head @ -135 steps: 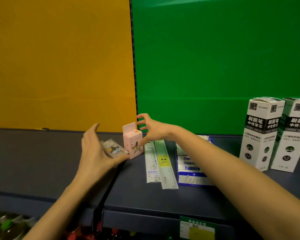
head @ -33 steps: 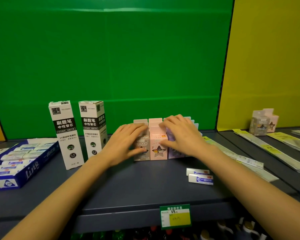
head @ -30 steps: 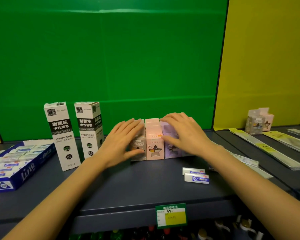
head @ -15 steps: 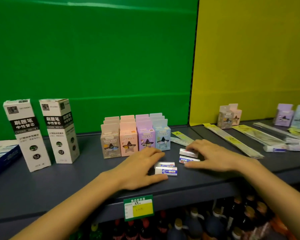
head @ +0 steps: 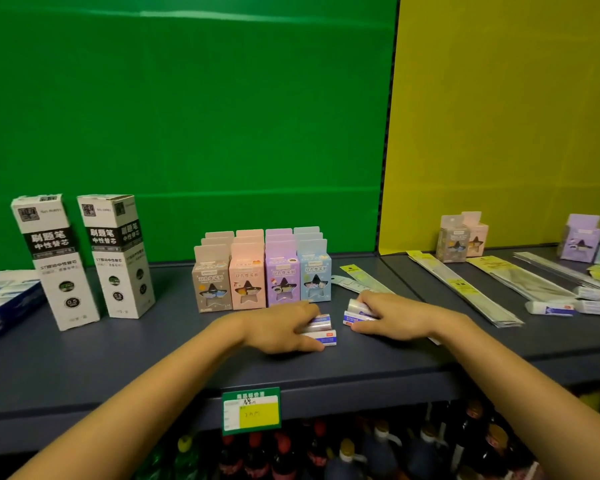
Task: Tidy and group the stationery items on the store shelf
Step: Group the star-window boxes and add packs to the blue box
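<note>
Two small white erasers with blue labels (head: pixel 322 330) lie stacked near the shelf's front, and my left hand (head: pixel 279 329) grips them with fingers above and thumb below. Just to the right, my right hand (head: pixel 394 315) holds another pair of erasers (head: pixel 356 312) the same way. Behind both hands stand rows of small sharpener boxes, in grey (head: pixel 211 285), pink (head: pixel 247 282), purple (head: pixel 281 280) and blue (head: pixel 314 278), packed side by side.
Two tall white refill boxes (head: pixel 54 261) stand at the left beside a blue eraser carton (head: pixel 0 303). Sleeved rulers (head: pixel 461 289), loose erasers (head: pixel 551 308) and more sharpener boxes (head: pixel 463 239) lie on the right shelf section. A price label (head: pixel 251 410) hangs on the front edge above bottles.
My hands left the sharpener boxes, came down to the front of the shelf and closed round the two pairs of erasers. The view has swung to the right.
</note>
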Motion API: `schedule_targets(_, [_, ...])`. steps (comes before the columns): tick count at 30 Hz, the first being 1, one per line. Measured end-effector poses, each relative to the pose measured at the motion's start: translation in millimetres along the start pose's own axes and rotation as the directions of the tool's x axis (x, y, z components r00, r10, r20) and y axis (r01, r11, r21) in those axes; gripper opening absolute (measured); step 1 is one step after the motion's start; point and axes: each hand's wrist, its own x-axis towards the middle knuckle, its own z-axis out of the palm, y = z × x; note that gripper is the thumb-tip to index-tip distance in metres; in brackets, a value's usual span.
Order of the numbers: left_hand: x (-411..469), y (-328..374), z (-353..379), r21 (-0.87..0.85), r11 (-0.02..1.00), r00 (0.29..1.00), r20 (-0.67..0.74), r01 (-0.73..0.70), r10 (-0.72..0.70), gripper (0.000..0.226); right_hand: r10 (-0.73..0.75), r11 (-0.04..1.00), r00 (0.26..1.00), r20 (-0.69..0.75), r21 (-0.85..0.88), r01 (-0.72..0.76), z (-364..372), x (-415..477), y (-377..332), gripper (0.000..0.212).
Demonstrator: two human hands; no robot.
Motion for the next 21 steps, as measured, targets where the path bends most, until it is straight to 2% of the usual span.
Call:
schedule_targets(4, [-6.9,0.8,10.5,-0.076,0.997,0.993,-0.120,0.000,-0.009,0.022,-0.072,0.996,0.997,-0.023,-0.062,0.071,-0.4,-1.6,-2.3,0.027])
schedule_targets(8, [-27.6,-4.6,12.3,-0.238,0.971,0.952,-0.296,0.009,-0.082,0.023,-0.200,0.980,0.974,-0.107,-0.001,0.201,-5.2,-4.4,-14.0,0.030])
schedule_targets(10, [-43.0,-11.8,11.2,-0.328,0.945,0.917,-0.369,0.021,-0.148,0.021,-0.265,0.963,0.953,-0.146,0.010,0.269,-6.4,-4.3,-25.9,0.029])
schedule_targets(14, [-80.9,-30.7,13.5,-0.534,0.840,0.829,-0.426,0.093,-0.363,0.025,-0.351,0.929,0.916,-0.193,0.049,0.366,-2.7,4.1,-58.5,0.030])
schedule_targets(18, [-131.6,-53.1,19.4,-0.655,0.741,0.714,-0.447,0.149,-0.539,0.022,-0.448,0.866,0.873,-0.192,0.151,0.477,6.9,13.5,-108.4,0.022])
schedule_targets(21, [-179.6,-75.0,24.9,-0.725,0.674,0.659,-0.440,0.140,-0.610,0.022,-0.483,0.838,0.855,-0.189,0.184,0.514,17.4,22.5,-152.7,0.021])
